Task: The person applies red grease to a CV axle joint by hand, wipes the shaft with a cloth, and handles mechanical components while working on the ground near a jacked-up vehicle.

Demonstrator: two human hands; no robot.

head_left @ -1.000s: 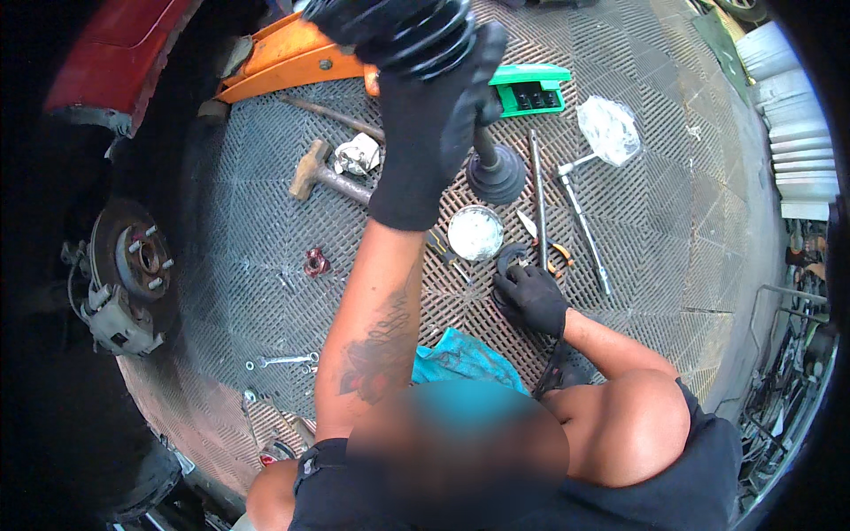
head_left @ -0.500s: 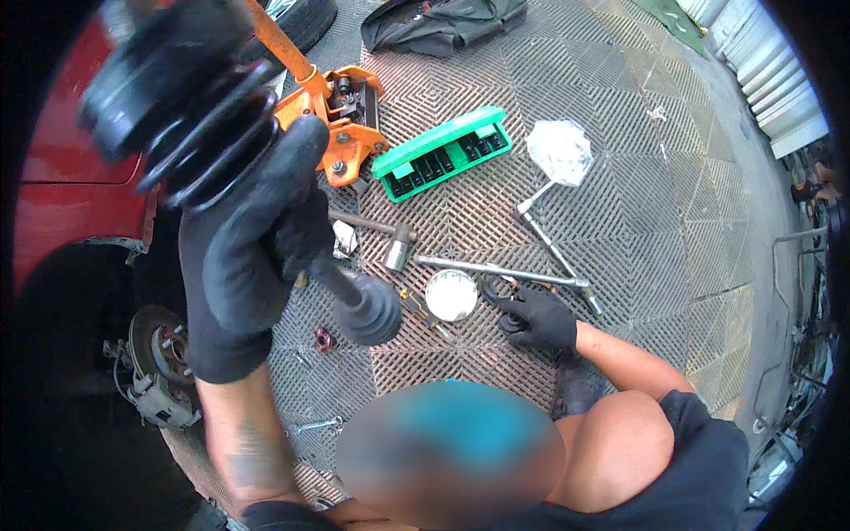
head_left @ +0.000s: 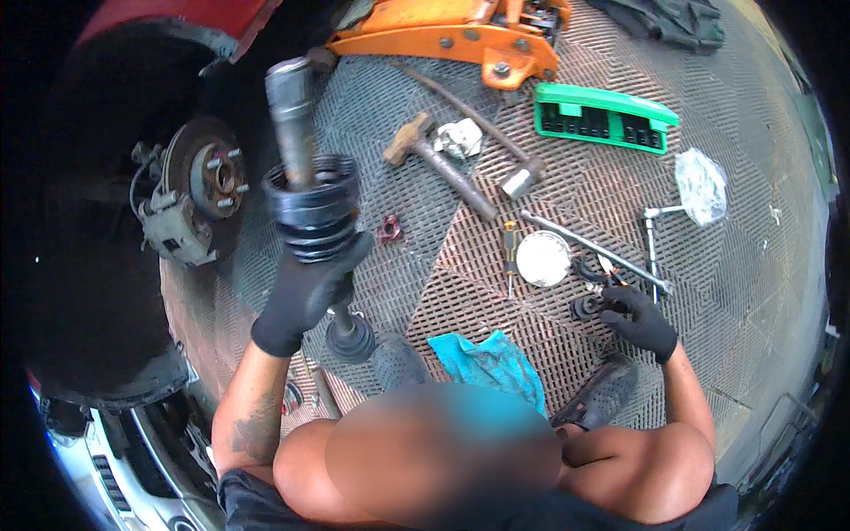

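Note:
My left hand (head_left: 310,288), in a black glove, is closed around a car drive shaft held upright at left. Its metal stub (head_left: 292,115) points up out of a dark ribbed rubber boot (head_left: 314,212). Below the fist the shaft ends in a second black boot (head_left: 350,341), beside my shoe. My gloved right hand (head_left: 642,323) is low over the mat at right, thumb and fingers closed on the edge of a small black ribbed part (head_left: 584,307). Pliers (head_left: 611,270) lie just beyond its fingertips. Next to them is a round tub with white contents (head_left: 543,259).
A yellow-handled screwdriver (head_left: 510,243), hammer (head_left: 443,168), mallet (head_left: 521,179), long bar (head_left: 593,250) and ratchet (head_left: 652,239) lie on the mat. Behind are a green socket case (head_left: 606,124) and orange floor jack (head_left: 443,44). A brake disc (head_left: 208,173) is at left; a blue cloth (head_left: 491,363) lies near me.
The view has swung left and down. My left hand has lowered the drive shaft away from the camera, and it stands more upright. My right hand stays by the small black part.

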